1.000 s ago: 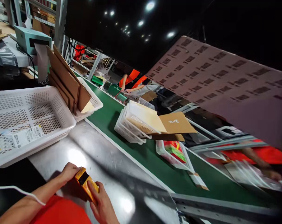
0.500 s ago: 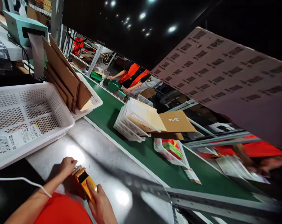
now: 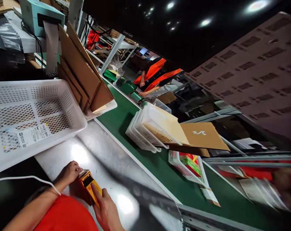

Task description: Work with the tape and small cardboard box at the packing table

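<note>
Closest in, the right hand (image 3: 106, 210) is wrapped around the lower end of a small yellow box (image 3: 90, 186), thumb lying along its top face, while the left hand (image 3: 69, 172) pinches the box's far end with curled fingers, where a flap looks lifted (it is too small to be sure). The box sits just above the steel worktop (image 3: 104, 160), tilted, at its near edge, above a red sleeve. A thin white cord (image 3: 22, 178) runs across the left forearm.

Just beyond the hands, to the left, a white plastic basket (image 3: 70, 106) rests on the worktop with a printed label (image 3: 33, 134) lying flat inside it. Behind it a second white basket (image 3: 110, 106) holds flattened cardboard sheets (image 3: 80, 70) leaning on edge.

Past the worktop's white border runs the green conveyor belt (image 3: 116, 118). On it lies a stack of white baskets (image 3: 145, 131) tipped on its side, with a brown cardboard mailer (image 3: 203, 136) resting across it, and just beside that a smaller white tray (image 3: 176, 160) carrying something red and green.

Farther back, up at the left, a pale teal label printer (image 3: 32, 12) stands with a paper strip hanging from it. At the far end of the belt a co-worker in an orange vest (image 3: 157, 72) leans over it (details there are blurred).
</note>
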`<state>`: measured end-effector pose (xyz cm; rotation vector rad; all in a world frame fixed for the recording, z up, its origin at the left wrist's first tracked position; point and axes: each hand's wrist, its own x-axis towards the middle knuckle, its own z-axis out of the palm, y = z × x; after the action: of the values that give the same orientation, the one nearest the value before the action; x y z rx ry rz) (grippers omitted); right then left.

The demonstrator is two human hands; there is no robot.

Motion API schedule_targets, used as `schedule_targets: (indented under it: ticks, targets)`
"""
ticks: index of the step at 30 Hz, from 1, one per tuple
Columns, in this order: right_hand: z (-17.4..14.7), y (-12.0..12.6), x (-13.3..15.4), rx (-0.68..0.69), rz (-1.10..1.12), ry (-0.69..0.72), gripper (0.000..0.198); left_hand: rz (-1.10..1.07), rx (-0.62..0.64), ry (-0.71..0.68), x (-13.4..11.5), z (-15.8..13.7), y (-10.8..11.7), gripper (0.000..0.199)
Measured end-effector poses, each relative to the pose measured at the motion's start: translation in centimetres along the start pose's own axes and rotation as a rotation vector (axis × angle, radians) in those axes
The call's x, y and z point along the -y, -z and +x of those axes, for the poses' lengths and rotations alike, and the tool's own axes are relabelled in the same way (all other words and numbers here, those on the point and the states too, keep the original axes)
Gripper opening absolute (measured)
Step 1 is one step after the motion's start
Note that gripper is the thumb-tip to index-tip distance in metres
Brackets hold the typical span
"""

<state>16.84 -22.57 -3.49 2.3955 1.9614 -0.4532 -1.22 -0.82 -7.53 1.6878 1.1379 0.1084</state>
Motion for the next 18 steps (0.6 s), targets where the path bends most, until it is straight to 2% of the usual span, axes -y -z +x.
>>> schedule_targets:
  ticks: [5,9,10,13,14,15,18]
  targets:
    - [0.0,1.3,0.3,0.068,0.05,-0.046,0.089,0.195,0.147,-0.077,1.1,1.1,-0.3,0.047]
    - [0.0,3.0,0.7,0.075,0.096,-0.017,0.085,0.276,0.31,-0.299,1.5,2.0,0.7,0.046]
    - [0.1,3.5,0.8,0.078,0.109,-0.018,0.085,0.289,0.341,-0.372,1.5,2.2,1.2,0.055]
    - [0.8,4.8,1.8,0.095,0.121,-0.061,0.08,0.349,0.481,-0.58,1.1,3.0,2.4,0.107]
    - [1.1,5.3,2.2,0.107,0.12,-0.075,0.078,0.365,0.53,-0.616,0.8,3.3,2.8,0.117]
    - [1.4,5.7,2.6,0.122,0.117,-0.085,0.077,0.374,0.565,-0.63,0.5,3.7,3.0,0.119]
    - [1.6,6.7,3.0,0.172,0.087,-0.103,0.076,0.367,0.578,-0.598,-0.6,4.4,3.6,0.103]
